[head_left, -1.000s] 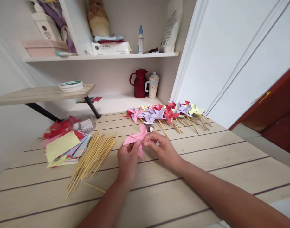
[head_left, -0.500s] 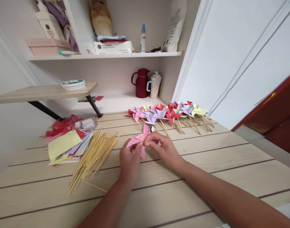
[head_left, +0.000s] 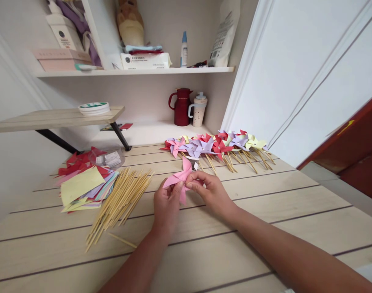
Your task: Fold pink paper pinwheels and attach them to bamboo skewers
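A pink paper pinwheel head (head_left: 179, 178) is held just above the wooden table (head_left: 265, 211), near its middle. My left hand (head_left: 166, 205) pinches its centre from the left, and my right hand (head_left: 210, 193) pinches the same spot from the right. A pile of bamboo sticks (head_left: 120, 201) lies left of my hands, with one loose stick (head_left: 123, 241) in front of it. Further left is a stack of coloured paper squares (head_left: 82, 185). A row of finished pinwheels on sticks (head_left: 218, 146) lies beyond my hands.
A small clear packet (head_left: 112, 158) lies behind the paper stack. At the back stand a red jug (head_left: 181, 106) and a speckled cup (head_left: 198, 109). A side shelf (head_left: 57, 118) carries a tape roll (head_left: 93, 108); an upper shelf (head_left: 137, 72) holds boxes and bottles. A white door panel (head_left: 295, 81) closes the right.
Both hands stay pinched on the pink pinwheel; only the view has shifted slightly between the earliest frame and now.
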{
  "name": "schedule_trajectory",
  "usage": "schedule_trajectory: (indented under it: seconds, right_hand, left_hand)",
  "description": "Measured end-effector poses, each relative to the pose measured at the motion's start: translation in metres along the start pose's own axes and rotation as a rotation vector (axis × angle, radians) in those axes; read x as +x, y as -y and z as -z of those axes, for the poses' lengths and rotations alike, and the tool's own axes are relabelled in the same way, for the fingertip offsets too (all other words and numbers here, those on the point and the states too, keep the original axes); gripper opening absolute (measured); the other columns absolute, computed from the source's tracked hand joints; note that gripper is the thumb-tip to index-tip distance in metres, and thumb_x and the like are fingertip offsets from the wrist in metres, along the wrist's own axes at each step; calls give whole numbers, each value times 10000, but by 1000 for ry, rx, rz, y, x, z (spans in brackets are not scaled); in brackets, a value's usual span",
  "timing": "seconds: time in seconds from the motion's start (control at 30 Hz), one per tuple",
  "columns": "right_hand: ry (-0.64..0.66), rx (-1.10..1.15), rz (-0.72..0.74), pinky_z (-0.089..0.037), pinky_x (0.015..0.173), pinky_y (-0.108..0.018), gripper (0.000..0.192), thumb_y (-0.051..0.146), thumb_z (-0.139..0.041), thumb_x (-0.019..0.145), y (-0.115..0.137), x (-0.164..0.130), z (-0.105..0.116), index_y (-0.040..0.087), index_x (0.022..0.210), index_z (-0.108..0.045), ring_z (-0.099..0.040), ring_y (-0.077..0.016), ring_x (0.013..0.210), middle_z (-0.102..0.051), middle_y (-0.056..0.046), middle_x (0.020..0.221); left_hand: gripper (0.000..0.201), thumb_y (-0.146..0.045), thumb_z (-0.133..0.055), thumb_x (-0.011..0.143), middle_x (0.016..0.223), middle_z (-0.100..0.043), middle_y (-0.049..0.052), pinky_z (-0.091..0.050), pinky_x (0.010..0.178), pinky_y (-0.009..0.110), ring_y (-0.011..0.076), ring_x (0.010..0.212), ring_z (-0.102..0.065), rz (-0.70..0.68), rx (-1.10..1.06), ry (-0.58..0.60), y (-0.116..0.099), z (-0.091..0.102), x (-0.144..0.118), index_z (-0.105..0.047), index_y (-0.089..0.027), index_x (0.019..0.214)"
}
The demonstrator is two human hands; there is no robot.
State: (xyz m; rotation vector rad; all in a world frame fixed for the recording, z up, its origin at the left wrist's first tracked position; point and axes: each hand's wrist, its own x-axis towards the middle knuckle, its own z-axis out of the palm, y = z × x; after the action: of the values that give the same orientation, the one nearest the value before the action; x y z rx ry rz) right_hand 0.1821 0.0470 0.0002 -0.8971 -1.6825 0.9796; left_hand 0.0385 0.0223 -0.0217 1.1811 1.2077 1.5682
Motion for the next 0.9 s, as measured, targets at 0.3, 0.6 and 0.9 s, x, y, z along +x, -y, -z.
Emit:
schedule_trajectory:
  seconds: [0.3, 0.6, 0.9]
  right_hand:
    - [-41, 7, -5, -441, 707, -283, 115, 284, -642, 858, 1, -1, 0, 202, 780, -626, -555, -156, 719, -628, 3, 758]
    - [-104, -44, 42, -462, 693, -290, 113, 298, -672, 861, 3, -2, -2, 209, 794, -652, -584, -167, 724, -664, -8, 771]
    - [-160, 55, 41, -474, 647, -307, 422, 337, -739, 829, -3, -4, -7, 256, 1186, -528, -629, -179, 696, -678, 15, 766]
  left_hand:
    - [259, -391, -715, 795, 736, -714, 32, -464, 630, 242, 156, 671, -616, 40, -34, -6, 0, -2, 2, -756, -142, 853]
    - [191, -318, -713, 784, 839, -753, 61, -501, 687, 267, 190, 770, -675, -3, -14, -76, -7, -7, -2, -747, -149, 868]
    - [206, -345, -712, 795, 849, -762, 60, -511, 727, 287, 216, 812, -687, -63, 104, -150, -5, -5, -3, -763, -187, 915]
